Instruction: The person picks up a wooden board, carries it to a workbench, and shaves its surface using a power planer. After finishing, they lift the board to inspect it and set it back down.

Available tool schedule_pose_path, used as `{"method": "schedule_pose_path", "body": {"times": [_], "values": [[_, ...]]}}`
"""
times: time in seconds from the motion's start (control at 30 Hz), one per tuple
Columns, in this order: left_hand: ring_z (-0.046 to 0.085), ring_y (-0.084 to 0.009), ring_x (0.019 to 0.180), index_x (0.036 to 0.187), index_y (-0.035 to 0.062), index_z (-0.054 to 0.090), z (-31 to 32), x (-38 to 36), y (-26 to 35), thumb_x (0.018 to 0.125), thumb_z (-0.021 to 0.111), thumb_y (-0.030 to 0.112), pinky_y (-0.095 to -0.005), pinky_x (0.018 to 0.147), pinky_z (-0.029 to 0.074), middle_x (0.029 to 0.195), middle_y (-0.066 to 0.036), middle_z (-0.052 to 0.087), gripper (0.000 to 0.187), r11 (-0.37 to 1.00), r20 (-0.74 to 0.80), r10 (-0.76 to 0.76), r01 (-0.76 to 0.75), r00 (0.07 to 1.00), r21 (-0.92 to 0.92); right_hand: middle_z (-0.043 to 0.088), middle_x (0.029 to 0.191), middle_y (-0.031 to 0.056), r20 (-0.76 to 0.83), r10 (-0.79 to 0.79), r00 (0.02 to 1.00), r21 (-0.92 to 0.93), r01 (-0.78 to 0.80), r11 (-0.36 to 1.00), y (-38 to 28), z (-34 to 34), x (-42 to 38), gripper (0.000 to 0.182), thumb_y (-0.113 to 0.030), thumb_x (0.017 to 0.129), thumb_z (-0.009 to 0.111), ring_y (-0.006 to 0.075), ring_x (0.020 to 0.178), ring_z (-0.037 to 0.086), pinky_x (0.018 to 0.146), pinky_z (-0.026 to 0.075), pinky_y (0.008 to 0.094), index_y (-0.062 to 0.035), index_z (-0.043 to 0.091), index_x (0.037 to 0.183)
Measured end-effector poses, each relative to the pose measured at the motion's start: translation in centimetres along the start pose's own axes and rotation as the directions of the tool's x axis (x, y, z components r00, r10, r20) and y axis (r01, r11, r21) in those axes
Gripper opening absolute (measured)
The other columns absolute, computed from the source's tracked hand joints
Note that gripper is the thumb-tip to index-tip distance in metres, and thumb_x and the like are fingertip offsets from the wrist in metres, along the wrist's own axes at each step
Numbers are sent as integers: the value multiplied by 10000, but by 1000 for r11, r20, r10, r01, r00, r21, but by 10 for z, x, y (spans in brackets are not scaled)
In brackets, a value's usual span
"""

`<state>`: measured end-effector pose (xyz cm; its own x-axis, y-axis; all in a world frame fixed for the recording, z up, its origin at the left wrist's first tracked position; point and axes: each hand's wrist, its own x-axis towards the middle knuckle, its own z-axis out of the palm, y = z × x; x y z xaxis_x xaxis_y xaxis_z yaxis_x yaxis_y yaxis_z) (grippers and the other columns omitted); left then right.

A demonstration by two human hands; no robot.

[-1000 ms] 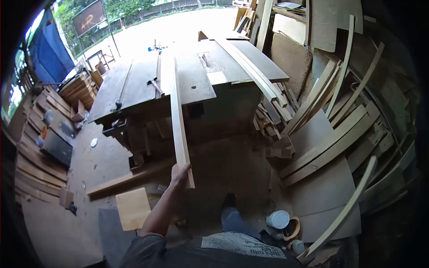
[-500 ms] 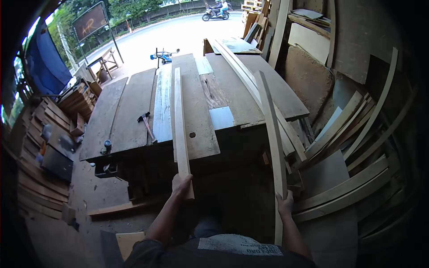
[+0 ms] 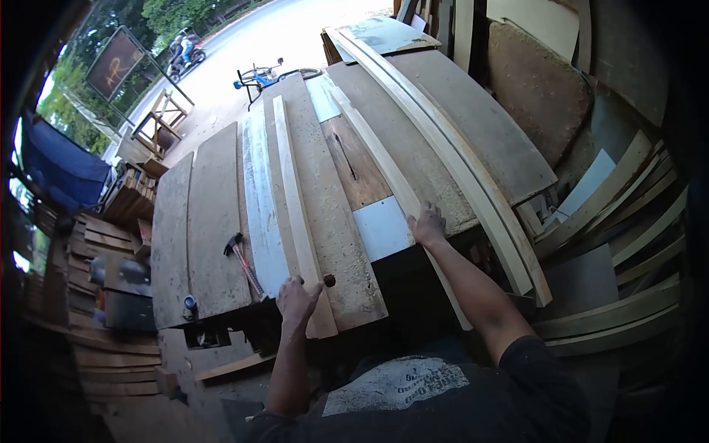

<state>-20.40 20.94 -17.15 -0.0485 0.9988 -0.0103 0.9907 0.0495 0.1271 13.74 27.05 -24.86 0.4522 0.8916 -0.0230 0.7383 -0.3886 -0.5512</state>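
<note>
My left hand (image 3: 298,303) is closed over the near part of a long pale wooden strip (image 3: 289,177), which lies lengthwise on the workbench (image 3: 214,192). My right hand (image 3: 427,224) grips a second wooden strip (image 3: 369,144) from above, close to the bench's front edge. This strip's near end sticks out past that edge, below my forearm. Both strips point away from me, with a gap between them. A claw hammer (image 3: 242,258) lies to the left of my left hand. Two more long strips (image 3: 458,159) rest side by side on the bench, right of my right hand.
A small dark round object (image 3: 190,306) sits at the bench's left front corner. Boards and strips (image 3: 620,196) lean along the right wall, and stacked wood (image 3: 111,310) lines the left. Beyond the bench are a blue bicycle (image 3: 258,77) and a motorbike (image 3: 185,63) on the road.
My right hand has moved left and forward, bringing its raised strip down onto the bench. The left strip has slid slightly, my left hand staying on it. The view has tilted, and the motorbike has moved left.
</note>
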Motion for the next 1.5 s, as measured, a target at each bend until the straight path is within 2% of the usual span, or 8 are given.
{"method": "schedule_pose_path", "body": {"times": [0.13, 0.23, 0.4, 0.5, 0.97, 1.07, 1.2, 1.5], "values": [[569, -141, 837, 818, -12, 637, -55, 26, 83, 982, 558, 233, -278, 721, 433, 868, -72, 642, 304, 535, -7, 247, -142, 969, -833, 578, 1169, 194, -221, -327, 919, 263, 378, 888, 47, -51, 60, 514, -367, 828, 700, 348, 1128, 538, 976, 427, 449, 7, 584, 1160], [594, -188, 947, 1102, 0, 564, -110, 6, 205, 948, 530, 30, -331, 847, 486, 1091, -134, 598, 160, 21, -149, 531, -189, 834, -982, 658, 868, 81, -315, -58, 947, 584, 242, 775, 123, -143, 99, 292, -305, 884, 678, 200, 774, 627, 749, 508, 325, -27, 672, 973], [585, -208, 764, 872, 87, 650, -125, -5, 371, 997, 465, 417, -357, 626, 470, 870, -115, 623, 399, -500, -463, 855, 129, 234, -857, 591, 655, -1, 95, 86, 992, 641, -127, 757, 297, -239, 91, 348, -388, 916, 631, 59, 532, 536, 490, 400, 204, -58, 653, 805], [618, -246, 553, 924, -108, 663, -108, -63, 447, 794, 528, 710, -324, 396, 469, 742, -203, 581, 839, -785, -540, 615, 381, 575, -488, 596, 659, 6, 362, 255, 897, 437, -404, 803, 369, -214, 76, 339, -397, 911, 629, 61, 497, 524, 437, 379, 208, -80, 624, 792], [562, -227, 650, 845, -4, 645, -69, -29, 468, 948, 588, 355, -337, 578, 445, 753, -151, 578, 378, -579, -324, 716, 267, 618, -770, 649, 1025, 69, 637, 17, 771, 505, -433, 747, 488, 46, 148, 349, -237, 902, 574, 166, 755, 623, 608, 505, 308, -72, 563, 1210], [560, -176, 681, 801, 29, 592, -53, 20, 411, 945, 609, 284, -325, 620, 451, 737, -87, 574, 294, -184, -71, 869, 186, 490, -965, 644, 1035, 70, 649, -36, 760, 524, -412, 745, 482, 55, 141, 358, -239, 904, 571, 169, 775, 623, 620, 506, 315, -77, 554, 1223], [531, -91, 727, 811, 40, 587, -26, 18, 328, 977, 576, 274, -274, 693, 455, 735, -15, 558, 287, 328, 340, 664, 150, 666, -933, 639, 1048, 72, 655, -90, 750, 542, -383, 748, 505, 69, 146, 371, -240, 907, 568, 172, 803, 621, 636, 509, 323, -84, 542, 1242], [518, -82, 740, 890, 36, 572, 53, -30, 244, 958, 605, 328, -264, 687, 453, 787, -9, 580, 302, 608, 605, 274, 353, 748, -712, 626, 1078, 76, 555, -187, 811, 552, -191, 811, 594, 94, 172, 401, -244, 913, 561, 181, 865, 619, 673, 515, 343, -98, 516, 1283]]}}
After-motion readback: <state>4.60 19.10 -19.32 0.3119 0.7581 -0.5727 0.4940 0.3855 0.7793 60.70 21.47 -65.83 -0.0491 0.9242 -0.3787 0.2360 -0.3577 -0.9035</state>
